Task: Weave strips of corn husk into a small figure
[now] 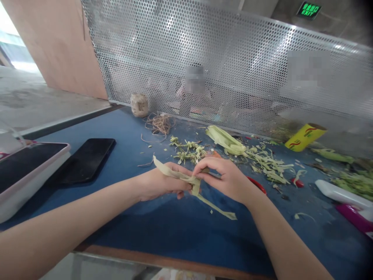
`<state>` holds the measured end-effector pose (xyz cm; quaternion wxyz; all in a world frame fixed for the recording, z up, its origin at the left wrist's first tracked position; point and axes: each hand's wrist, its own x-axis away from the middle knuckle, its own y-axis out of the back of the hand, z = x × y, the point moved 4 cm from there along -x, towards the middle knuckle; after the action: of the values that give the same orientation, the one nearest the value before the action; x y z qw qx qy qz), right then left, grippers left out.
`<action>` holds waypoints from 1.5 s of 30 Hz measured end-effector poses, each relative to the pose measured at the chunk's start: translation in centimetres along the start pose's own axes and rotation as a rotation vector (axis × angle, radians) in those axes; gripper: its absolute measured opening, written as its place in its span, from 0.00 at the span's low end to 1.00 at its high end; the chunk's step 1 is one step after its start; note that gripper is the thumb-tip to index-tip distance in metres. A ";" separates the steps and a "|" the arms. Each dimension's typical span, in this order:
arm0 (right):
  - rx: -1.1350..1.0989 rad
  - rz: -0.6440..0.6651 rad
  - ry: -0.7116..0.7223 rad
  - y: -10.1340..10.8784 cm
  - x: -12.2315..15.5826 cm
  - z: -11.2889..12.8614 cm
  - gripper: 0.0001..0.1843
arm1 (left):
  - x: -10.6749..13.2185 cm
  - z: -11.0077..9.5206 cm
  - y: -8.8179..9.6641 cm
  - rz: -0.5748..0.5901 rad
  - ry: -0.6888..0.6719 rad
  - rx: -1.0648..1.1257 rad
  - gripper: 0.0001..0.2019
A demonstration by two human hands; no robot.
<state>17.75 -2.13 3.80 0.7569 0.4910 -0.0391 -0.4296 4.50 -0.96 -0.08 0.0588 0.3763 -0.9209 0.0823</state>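
Observation:
Between my hands is a pale green strip of corn husk (171, 172), bent and crossed over itself, with one end pointing up to the left and a narrow tail hanging to the lower right. My left hand (159, 182) grips it from the left, fingers wrapped around it. My right hand (224, 179) pinches the husk where it crosses, thumb and fingertips together. Just beyond my hands lie small knotted husk pieces (189, 151). Farther back rests a larger folded corn husk (225, 140), with shredded strips (271, 165) beside it.
A black phone (93, 161) and a white-sided case (32, 171) lie left on the blue table (125, 229). Twine (160, 123) and a pale roll (139, 105) sit at the back. A yellow tube (305, 137), white-handled tool (340, 193) and red-handled item (257, 185) are right. Perforated metal (151, 50) screens the back.

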 end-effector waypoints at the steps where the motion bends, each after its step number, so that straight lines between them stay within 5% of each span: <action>1: 0.004 0.005 -0.001 -0.1 0.0 0.1 0.08 | 0.0 0.0 0.0 0.000 -0.008 -0.001 0.04; 8: -0.020 0.021 0.158 -0.3 0.0 0.6 0.07 | 0.0 -0.1 0.0 -0.013 -0.062 -0.089 0.08; 15: 0.058 0.128 0.101 -0.6 0.2 0.5 0.04 | -0.2 0.2 0.4 -0.045 -0.031 -0.085 0.12; 36: 0.326 0.163 0.147 -1.1 0.5 1.4 0.09 | -0.3 0.6 0.7 0.011 0.008 -0.098 0.10; 45: 0.142 0.107 0.157 -0.8 0.5 1.7 0.07 | -0.3 0.6 0.5 0.081 0.069 -0.111 0.07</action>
<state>16.81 -3.79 3.86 0.7427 0.5727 -0.0361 -0.3452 4.31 -0.50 -0.78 0.1078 0.3319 -0.9360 0.0461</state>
